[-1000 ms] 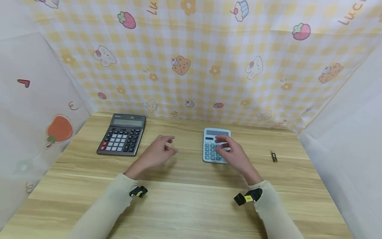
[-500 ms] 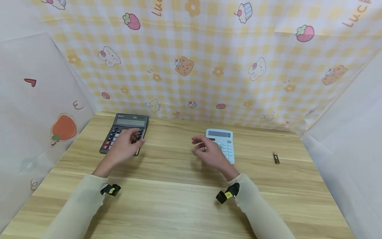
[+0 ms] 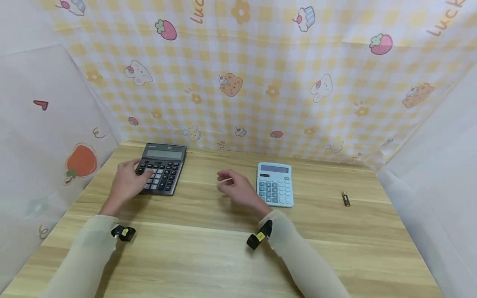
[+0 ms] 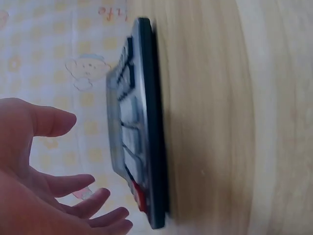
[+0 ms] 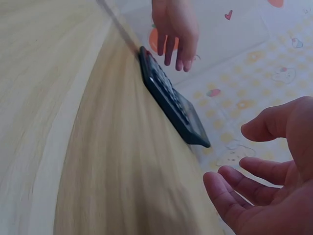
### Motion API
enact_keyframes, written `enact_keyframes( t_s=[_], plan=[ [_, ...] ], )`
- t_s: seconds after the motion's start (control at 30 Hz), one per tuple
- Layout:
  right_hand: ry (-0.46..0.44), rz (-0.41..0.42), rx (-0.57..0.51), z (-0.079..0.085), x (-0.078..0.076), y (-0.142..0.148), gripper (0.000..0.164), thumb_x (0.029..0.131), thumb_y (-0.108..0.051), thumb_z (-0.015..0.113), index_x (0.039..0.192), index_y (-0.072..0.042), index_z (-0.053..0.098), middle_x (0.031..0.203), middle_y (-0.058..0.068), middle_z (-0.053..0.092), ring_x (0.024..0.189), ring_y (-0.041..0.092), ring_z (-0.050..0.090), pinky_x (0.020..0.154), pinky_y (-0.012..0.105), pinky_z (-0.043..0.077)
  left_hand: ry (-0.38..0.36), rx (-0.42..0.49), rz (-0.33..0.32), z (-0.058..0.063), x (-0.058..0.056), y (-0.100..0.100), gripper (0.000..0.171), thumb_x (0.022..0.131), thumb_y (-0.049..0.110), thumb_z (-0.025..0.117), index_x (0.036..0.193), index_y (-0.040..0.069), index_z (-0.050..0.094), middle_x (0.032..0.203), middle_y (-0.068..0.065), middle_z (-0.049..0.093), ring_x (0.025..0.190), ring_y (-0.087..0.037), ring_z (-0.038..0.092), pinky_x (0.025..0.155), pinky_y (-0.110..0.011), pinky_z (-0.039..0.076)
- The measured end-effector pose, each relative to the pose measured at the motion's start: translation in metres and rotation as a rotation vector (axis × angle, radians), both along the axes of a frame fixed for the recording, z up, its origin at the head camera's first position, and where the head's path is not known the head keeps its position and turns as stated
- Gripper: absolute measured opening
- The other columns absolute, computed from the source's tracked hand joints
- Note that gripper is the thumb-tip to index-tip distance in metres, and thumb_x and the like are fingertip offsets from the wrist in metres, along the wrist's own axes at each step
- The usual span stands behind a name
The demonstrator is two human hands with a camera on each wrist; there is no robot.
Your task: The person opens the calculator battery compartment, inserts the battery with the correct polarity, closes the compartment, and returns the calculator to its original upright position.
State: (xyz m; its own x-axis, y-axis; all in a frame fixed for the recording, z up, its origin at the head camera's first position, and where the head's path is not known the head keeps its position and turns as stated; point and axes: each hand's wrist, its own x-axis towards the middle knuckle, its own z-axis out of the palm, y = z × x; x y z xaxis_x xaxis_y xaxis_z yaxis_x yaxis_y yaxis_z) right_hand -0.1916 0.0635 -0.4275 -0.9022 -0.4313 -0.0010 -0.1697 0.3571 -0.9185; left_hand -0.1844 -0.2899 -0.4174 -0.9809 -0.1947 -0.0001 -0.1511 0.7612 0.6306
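Observation:
A large dark calculator [image 3: 164,176] with a tilted display lies at the back left of the table. Over its left side hovers my left hand [image 3: 126,180], thumb and fingers spread apart; the left wrist view shows a gap between those fingers [image 4: 80,183] and the keys. To the right of this calculator, above bare wood, hangs my right hand [image 3: 238,188], its fingers loosely bent and holding nothing. A light blue calculator [image 3: 275,185] lies flat just right of the right hand, its lower left corner partly covered by that hand.
A small black and gold battery [image 3: 345,199] lies on the right part of the wooden table [image 3: 208,256]. A checked cloth with cartoon prints [image 3: 257,82] hangs behind the table, and white sheets [image 3: 48,136] enclose the sides.
Both hands have moved left. The left hand has come over the dark calculator and on to its left side; the right hand has gone from above the blue calculator to its left.

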Motion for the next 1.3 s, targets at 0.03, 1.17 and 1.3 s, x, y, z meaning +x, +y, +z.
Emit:
enact_keyframes(
  t_s=[0.03, 1.17, 1.3],
  plan=[
    [-0.009, 0.000, -0.004, 0.000, 0.000, -0.004, 0.049, 0.105, -0.015, 0.067, 0.152, 0.000, 0.060, 0.140, 0.016, 0.069, 0.123, 0.030, 0.069, 0.099, 0.043, 0.058, -0.011, -0.001, 0.005, -0.001, -0.002, -0.002, 0.075, 0.111, 0.028, 0.058, 0.160, -0.022, 0.030, 0.155, -0.051, 0.028, 0.142, -0.065, 0.037, 0.117, -0.076, 0.032],
    [-0.352, 0.060, -0.306, -0.024, 0.003, -0.119, 0.073, 0.105, -0.013, 0.060, 0.172, -0.003, 0.033, 0.175, 0.017, 0.036, 0.148, 0.031, 0.053, 0.116, 0.039, 0.048, -0.178, 0.019, -0.023, -0.012, -0.020, -0.015, 0.082, 0.114, 0.038, 0.049, 0.163, -0.021, 0.020, 0.158, -0.049, 0.034, 0.146, -0.062, 0.038, 0.120, -0.072, 0.032],
    [-0.362, 0.073, -0.310, -0.024, 0.003, -0.119, 0.072, 0.106, -0.011, 0.059, 0.173, -0.004, 0.032, 0.176, 0.016, 0.035, 0.152, 0.031, 0.049, 0.118, 0.040, 0.046, -0.179, 0.020, -0.020, -0.011, -0.020, -0.014, 0.082, 0.114, 0.038, 0.049, 0.163, -0.021, 0.021, 0.159, -0.049, 0.033, 0.147, -0.061, 0.037, 0.120, -0.072, 0.032]
  ],
)
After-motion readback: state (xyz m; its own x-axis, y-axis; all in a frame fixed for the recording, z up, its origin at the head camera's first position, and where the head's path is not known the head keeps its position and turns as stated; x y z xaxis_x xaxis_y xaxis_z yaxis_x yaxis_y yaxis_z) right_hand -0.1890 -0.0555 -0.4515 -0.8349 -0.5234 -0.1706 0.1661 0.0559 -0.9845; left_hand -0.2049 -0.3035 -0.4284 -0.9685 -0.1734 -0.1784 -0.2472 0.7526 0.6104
